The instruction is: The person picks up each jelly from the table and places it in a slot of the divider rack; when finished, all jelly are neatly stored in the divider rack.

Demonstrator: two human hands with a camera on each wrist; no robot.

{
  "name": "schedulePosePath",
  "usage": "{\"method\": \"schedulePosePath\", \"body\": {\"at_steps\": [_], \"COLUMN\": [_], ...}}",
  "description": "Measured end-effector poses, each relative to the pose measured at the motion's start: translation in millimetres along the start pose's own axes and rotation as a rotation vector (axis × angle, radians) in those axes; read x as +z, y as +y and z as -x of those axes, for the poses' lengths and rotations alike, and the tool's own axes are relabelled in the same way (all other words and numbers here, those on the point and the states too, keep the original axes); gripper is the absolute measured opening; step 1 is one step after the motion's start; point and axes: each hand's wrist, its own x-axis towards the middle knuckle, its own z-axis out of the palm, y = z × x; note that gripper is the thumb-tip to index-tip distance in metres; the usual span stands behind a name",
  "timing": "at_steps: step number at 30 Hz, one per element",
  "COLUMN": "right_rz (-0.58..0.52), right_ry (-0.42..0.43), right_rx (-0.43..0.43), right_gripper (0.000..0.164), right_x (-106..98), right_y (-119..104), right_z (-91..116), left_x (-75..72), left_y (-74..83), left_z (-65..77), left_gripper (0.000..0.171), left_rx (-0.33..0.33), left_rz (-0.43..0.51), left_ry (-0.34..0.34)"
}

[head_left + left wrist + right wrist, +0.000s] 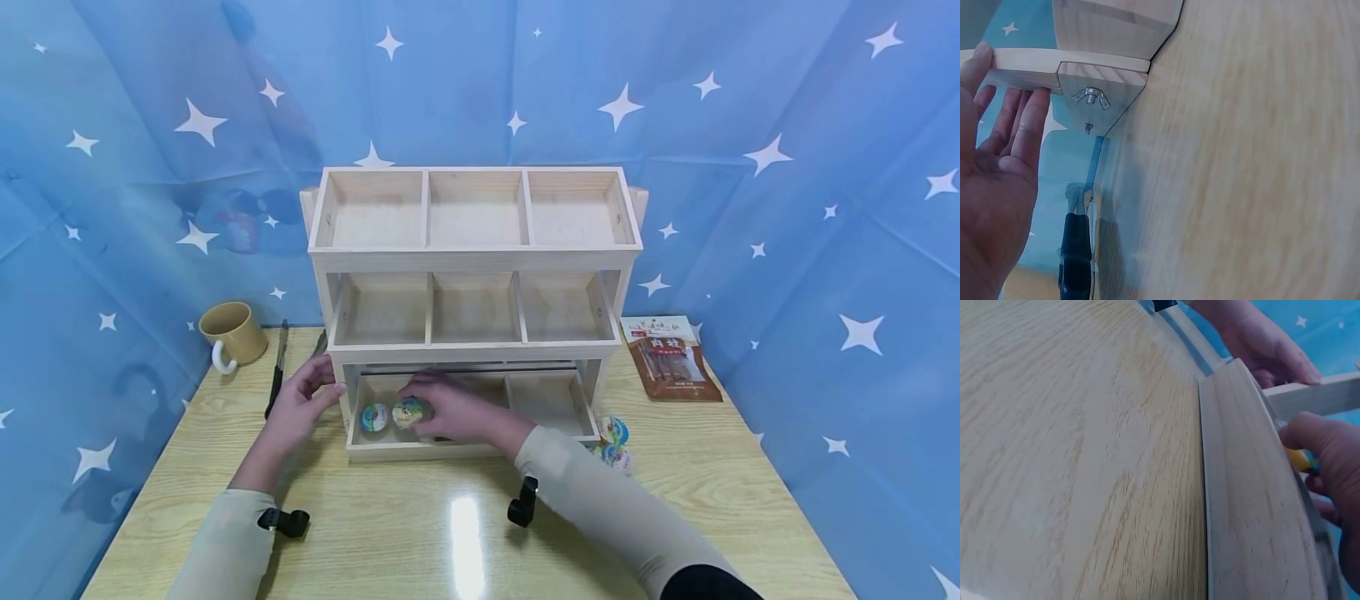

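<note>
A three-tier wooden rack (477,262) with divided trays stands on the table. My left hand (303,402) holds the rack's left upright (1022,67), thumb on one side and fingers on the other in the left wrist view. Over the left compartment of the bottom tray (551,398), my right hand (457,410) grips a jelly cup (408,412) with a printed lid. Its yellow side (1299,460) shows between thumb and fingers in the right wrist view. Another jelly cup (374,417) sits to its left in that compartment.
Several jelly cups (615,432) lie by the tray's right end. A brown snack packet (672,362) is at the back right. At the left are a tan mug (235,335) and a black-handled knife (277,379). A blue star-patterned curtain (480,83) hangs behind.
</note>
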Motion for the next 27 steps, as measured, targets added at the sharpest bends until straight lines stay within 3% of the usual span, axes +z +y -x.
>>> {"method": "schedulePosePath", "body": {"at_steps": [14,27], "right_rz": [0.142,0.15], "right_ry": [-0.03,-0.052], "right_rx": [0.012,0.056], "right_gripper": [0.051,0.055], "right_x": [7,8], "right_y": [4,5], "right_z": [-10,-11], "left_x": [-1.6,0.7], "left_y": [-2.3,-1.9], "left_z": [-0.2,-0.8], "left_gripper": [0.053,0.053], "left_rx": [0.016,0.014], "left_rz": [-0.003,0.011], "left_ry": [-0.001,0.003]}}
